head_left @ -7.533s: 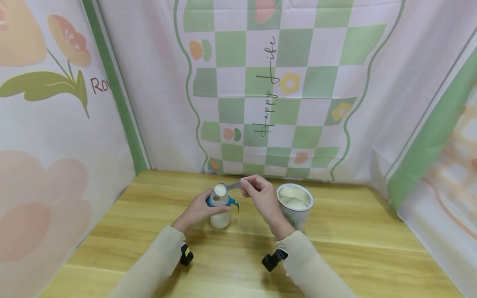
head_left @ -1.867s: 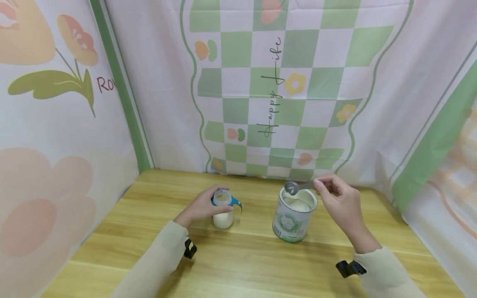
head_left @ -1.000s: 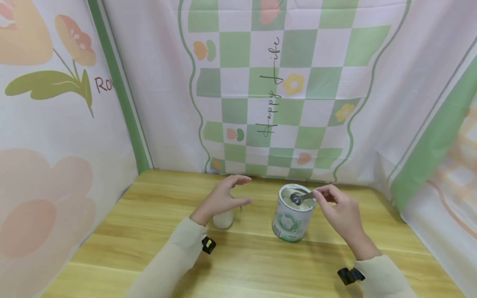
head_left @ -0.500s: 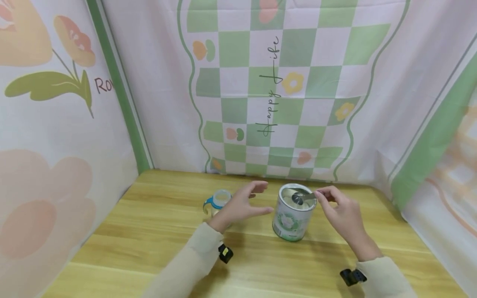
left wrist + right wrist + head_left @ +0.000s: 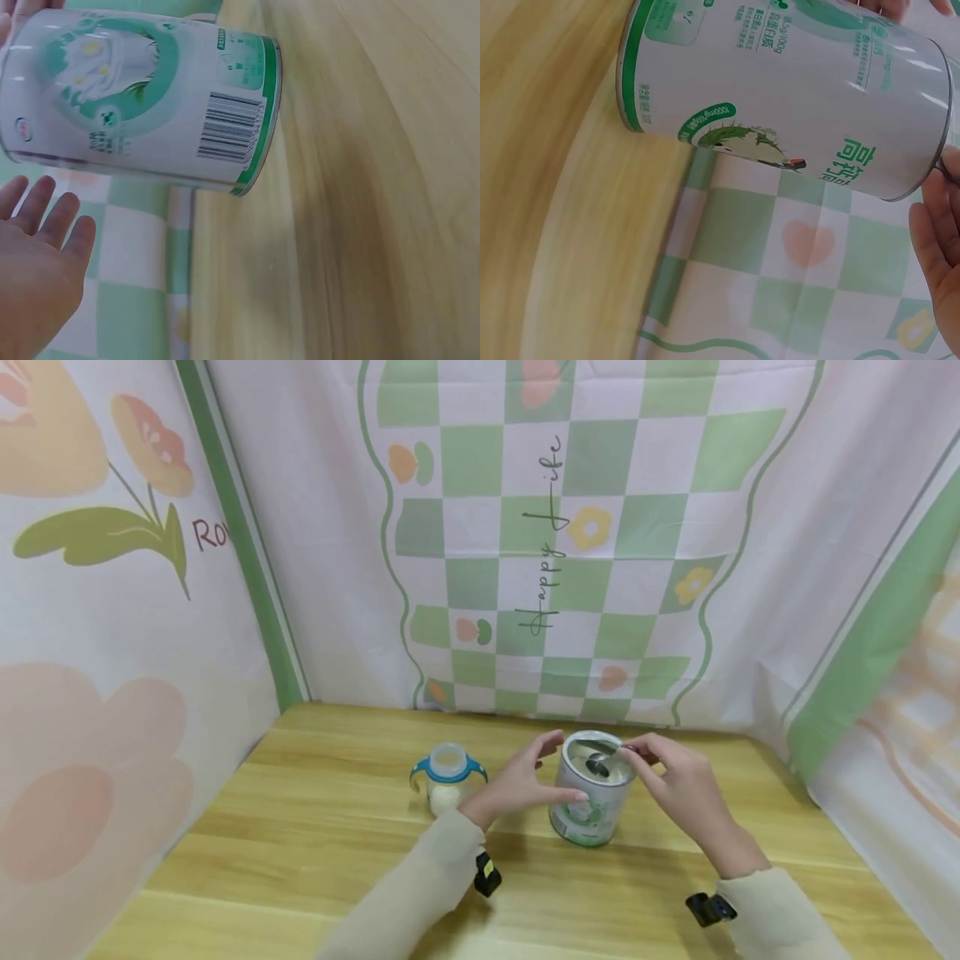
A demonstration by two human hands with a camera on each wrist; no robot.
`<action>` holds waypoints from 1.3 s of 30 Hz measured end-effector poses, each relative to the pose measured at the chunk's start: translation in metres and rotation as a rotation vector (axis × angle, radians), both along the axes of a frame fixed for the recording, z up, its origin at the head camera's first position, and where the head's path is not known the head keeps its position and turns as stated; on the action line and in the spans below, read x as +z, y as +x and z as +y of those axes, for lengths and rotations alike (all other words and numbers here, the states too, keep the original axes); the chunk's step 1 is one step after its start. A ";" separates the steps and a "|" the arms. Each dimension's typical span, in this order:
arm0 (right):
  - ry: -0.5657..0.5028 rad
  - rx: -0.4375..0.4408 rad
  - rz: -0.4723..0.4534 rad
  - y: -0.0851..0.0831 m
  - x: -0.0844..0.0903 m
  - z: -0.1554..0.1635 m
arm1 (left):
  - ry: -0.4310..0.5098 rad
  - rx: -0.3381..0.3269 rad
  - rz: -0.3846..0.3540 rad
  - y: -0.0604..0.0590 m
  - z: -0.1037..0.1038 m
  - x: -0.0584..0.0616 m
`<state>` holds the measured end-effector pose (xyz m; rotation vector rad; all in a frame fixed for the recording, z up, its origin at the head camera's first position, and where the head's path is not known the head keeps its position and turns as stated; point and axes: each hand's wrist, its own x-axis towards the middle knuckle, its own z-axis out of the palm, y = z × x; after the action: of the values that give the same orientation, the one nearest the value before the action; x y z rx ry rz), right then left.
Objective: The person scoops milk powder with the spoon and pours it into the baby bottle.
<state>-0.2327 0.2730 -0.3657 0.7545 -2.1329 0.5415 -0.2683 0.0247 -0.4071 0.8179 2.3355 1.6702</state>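
A: Where is the tin [image 5: 588, 793]?

B: Upright on the wooden table [image 5: 300, 827], a little right of middle, its top off. Green and white label, with a barcode showing in the left wrist view.

A: And the 2 hands?

B: The right hand [image 5: 678, 785] pinches the handle of a grey scoop [image 5: 600, 764], thumb and forefinger curled on it, with the bowl lying inside the tin's mouth. The left hand [image 5: 525, 781] is at the tin's left side, fingers straight and spread wide, the thumb tip just touching the wall; it grips nothing.

A: Anything else near?

B: 1 small bottle [image 5: 447, 777] with a blue handled collar stands left of the left hand, apart from it, with white powder in its bottom. Behind hangs a checked green cloth [image 5: 562, 527].
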 end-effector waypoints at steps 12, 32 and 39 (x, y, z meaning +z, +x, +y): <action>0.113 0.068 0.012 -0.004 0.004 -0.001 | 0.046 0.001 -0.118 -0.004 0.024 -0.004; 0.259 0.201 -0.062 -0.007 0.019 0.001 | 0.158 -0.063 -0.152 -0.014 0.035 -0.009; 0.319 0.202 -0.126 -0.005 0.028 -0.006 | 0.178 -0.083 -0.165 -0.015 0.033 -0.013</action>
<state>-0.2378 0.2673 -0.3379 1.1486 -2.3048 0.3633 -0.2830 0.0576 -0.4201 0.7630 2.0404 1.8535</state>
